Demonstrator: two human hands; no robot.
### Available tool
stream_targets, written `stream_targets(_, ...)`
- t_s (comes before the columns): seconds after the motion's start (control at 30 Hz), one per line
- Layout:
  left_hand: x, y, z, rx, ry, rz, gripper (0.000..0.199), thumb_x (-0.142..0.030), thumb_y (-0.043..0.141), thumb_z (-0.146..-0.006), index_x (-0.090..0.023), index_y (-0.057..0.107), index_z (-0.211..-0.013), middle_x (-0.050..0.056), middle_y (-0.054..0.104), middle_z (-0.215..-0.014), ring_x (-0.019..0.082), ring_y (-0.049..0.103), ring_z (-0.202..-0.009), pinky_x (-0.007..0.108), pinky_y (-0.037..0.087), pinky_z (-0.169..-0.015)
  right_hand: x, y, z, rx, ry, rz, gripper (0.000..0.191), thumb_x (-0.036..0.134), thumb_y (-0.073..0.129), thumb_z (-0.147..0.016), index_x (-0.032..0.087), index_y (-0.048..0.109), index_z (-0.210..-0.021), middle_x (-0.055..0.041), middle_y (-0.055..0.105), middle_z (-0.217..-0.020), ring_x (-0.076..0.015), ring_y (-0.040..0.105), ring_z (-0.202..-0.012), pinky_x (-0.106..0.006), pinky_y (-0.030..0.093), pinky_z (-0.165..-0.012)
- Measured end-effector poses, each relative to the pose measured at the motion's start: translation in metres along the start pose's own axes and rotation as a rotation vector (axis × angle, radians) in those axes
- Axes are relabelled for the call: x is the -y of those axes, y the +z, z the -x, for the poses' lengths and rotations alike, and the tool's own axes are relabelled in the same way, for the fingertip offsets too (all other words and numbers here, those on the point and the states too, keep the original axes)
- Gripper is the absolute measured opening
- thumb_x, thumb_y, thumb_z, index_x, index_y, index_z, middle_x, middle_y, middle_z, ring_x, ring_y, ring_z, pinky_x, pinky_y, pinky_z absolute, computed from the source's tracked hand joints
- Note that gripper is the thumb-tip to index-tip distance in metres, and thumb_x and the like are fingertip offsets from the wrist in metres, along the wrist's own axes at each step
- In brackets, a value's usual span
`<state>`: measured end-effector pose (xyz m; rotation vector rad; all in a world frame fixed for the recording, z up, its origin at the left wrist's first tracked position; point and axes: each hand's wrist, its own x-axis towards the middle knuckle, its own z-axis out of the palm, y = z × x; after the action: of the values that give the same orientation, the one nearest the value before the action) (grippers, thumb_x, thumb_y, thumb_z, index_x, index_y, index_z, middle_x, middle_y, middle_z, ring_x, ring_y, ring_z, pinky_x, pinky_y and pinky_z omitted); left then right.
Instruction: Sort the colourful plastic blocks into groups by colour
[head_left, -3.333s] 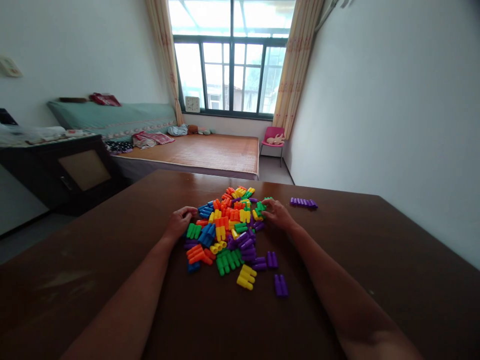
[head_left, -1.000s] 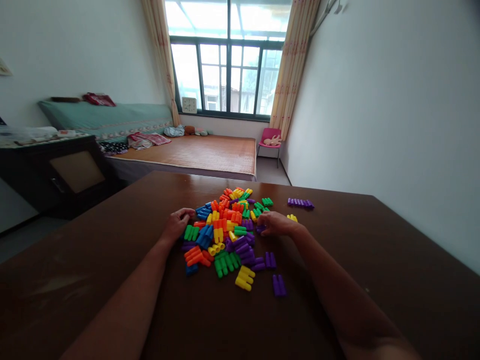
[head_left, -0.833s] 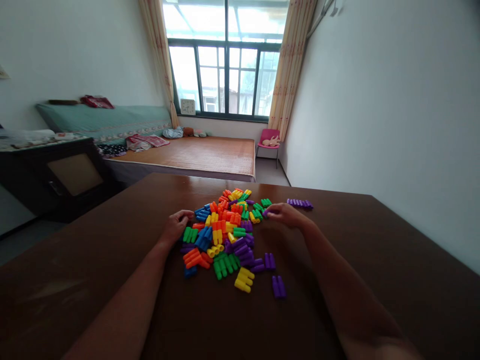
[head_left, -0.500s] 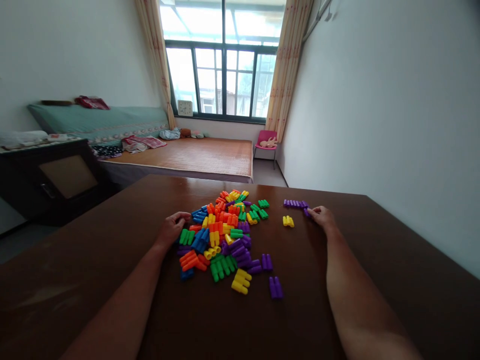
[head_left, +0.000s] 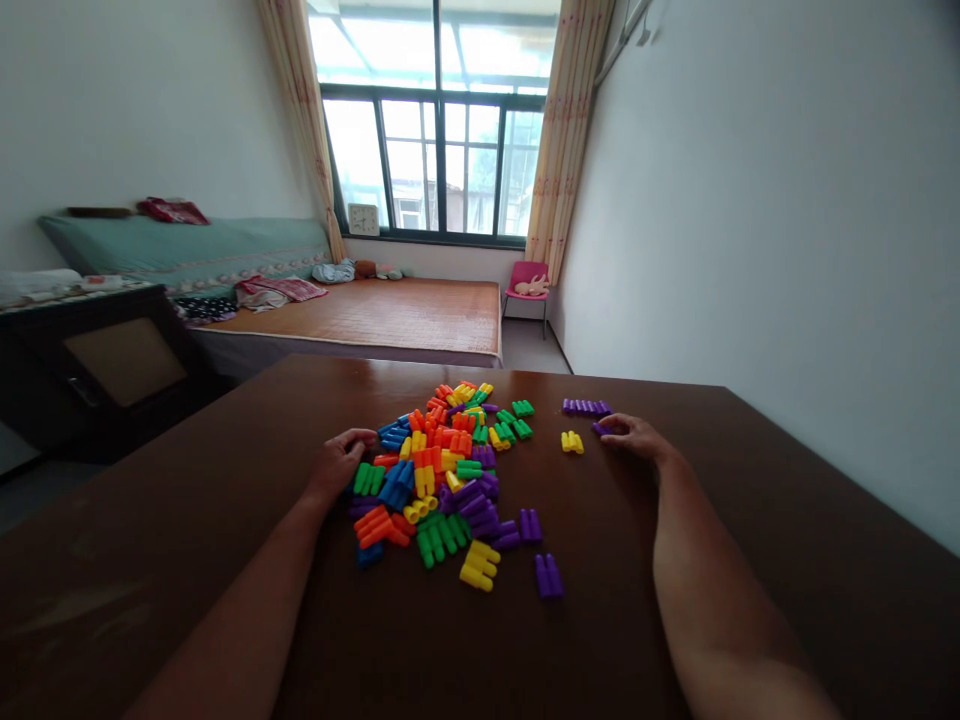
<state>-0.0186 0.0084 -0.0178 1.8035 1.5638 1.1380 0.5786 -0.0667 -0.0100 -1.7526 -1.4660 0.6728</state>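
My right hand (head_left: 634,436) pinches a small purple bullet-shaped plastic block (head_left: 600,428), low over the table. Just beyond it lies a straight row of joined purple blocks (head_left: 587,407), apart from the pinched one. To the left of these fingers rests a yellow block (head_left: 572,442). My left hand (head_left: 346,458) lies on the table against the left side of a colourful block pile (head_left: 450,440), its fingers loosely extended beside some blue blocks (head_left: 394,434). Nothing shows in its grasp, though the hand partly hides its underside.
All this lies on a brown table (head_left: 600,640). Nearer to me are two loose purple blocks (head_left: 549,576) and a yellow block (head_left: 480,566). Some green blocks (head_left: 523,408) sit right of the pile. Beyond the table stand a bed (head_left: 405,310) and a pink chair (head_left: 527,282).
My right hand has shifted slightly left with the purple block, now farther under the row instead of by its right end. My left hand stays beside the pile. The view has turned a little.
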Motion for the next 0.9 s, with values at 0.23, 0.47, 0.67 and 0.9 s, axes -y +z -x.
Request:
stream_targets(0.23,-0.003,0.000,0.001,-0.018,0.016,0.034,0.031,-0.035,0.054,-0.071,-0.019,0.072,-0.091,0.005,0.075,-0.088,0.023,0.070,-0.086,0.030,0.056,-0.075,-0.014,0.003,-0.011,-0.257,0.053,0.163,0.029,0.031,0.075,-0.061,0.019,0.068,-0.087,-0.0052,0.072,-0.088,-0.0180,0.067,-0.076,-0.030,0.051,-0.072)
stream_targets(0.47,-0.002,0.001,0.002,-0.011,0.009,0.022,0.033,-0.036,0.053,-0.073,-0.019,0.072,-0.094,0.006,0.075,-0.091,0.023,0.069,-0.087,0.029,0.056,-0.072,0.012,0.005,-0.008,-0.425,0.037,0.436,0.028,0.037,0.073,-0.065,0.019,0.065,-0.083,-0.0069,0.069,-0.089,-0.0178,0.063,-0.074,-0.029,0.048,-0.069)
stream_targets(0.67,0.000,0.000,0.001,0.012,0.025,-0.007,0.033,-0.035,0.050,-0.076,-0.018,0.070,-0.096,0.006,0.075,-0.093,0.023,0.069,-0.089,0.030,0.055,-0.076,0.089,0.025,-0.001,0.048,-0.191,0.327,0.020,0.038,0.065,-0.075,0.020,0.067,-0.083,-0.0017,0.068,-0.077,-0.0143,0.060,-0.067,-0.025,0.044,-0.063)
stream_targets(0.9,-0.008,0.000,0.004,-0.009,-0.007,-0.023,0.031,-0.032,0.050,-0.073,-0.020,0.071,-0.093,0.005,0.075,-0.091,0.023,0.069,-0.088,0.031,0.055,-0.079,0.167,0.125,0.032,0.365,-0.571,0.176,0.019,0.034,0.063,-0.081,0.017,0.070,-0.087,-0.0036,0.067,-0.084,-0.0142,0.058,-0.071,-0.027,0.046,-0.069)
